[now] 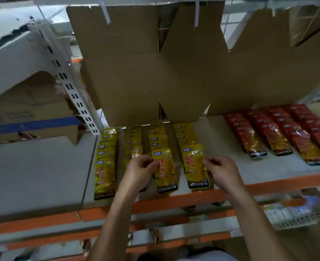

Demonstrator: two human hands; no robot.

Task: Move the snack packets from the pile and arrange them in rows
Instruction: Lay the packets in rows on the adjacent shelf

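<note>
Yellow snack packets [165, 170] lie in four overlapping rows on a grey shelf [221, 166].
The left hand [140, 170] pinches the third row's front packet; the right hand [221, 171], fingers curled, grips the fourth row's front packet [196, 166]. Flattened cardboard [164, 72] stands behind, red packets [279, 132] to the right.

Yellow packets [166, 170], red packets [276, 134]
</note>
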